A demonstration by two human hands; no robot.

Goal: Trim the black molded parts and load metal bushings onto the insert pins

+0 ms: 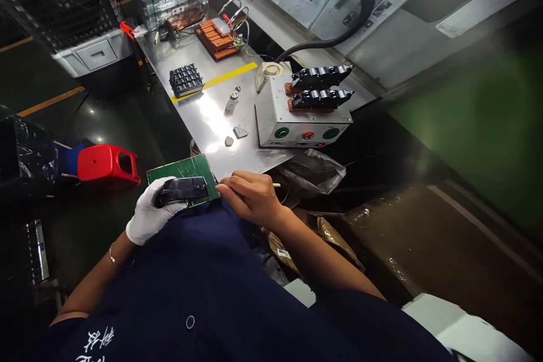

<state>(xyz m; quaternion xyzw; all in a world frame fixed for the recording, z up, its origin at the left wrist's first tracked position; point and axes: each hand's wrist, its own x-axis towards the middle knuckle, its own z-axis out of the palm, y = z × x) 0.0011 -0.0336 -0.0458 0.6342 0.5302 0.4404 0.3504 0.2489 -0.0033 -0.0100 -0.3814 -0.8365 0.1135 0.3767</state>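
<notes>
My left hand (149,212) wears a white glove and is closed around a black plastic part (186,188), a ribbed, oblong block. Beneath that part lies a green board (178,168) with worn edges, close to my body at the table's front. My bare right hand (251,195) is closed in a pinch just right of the board. A slim tool with a pale end (276,185) pokes out behind its fingers; its exact kind is hidden by the hand. The pinching fingertips are near the board's right edge, apart from the black part.
On the metal table (216,164) are a tray-like black block of parts (185,80), a small white bottle (232,101), and an orange fixture (218,38). A white control box (303,119) bears two black parts. Left on the floor stands a red stool (102,163).
</notes>
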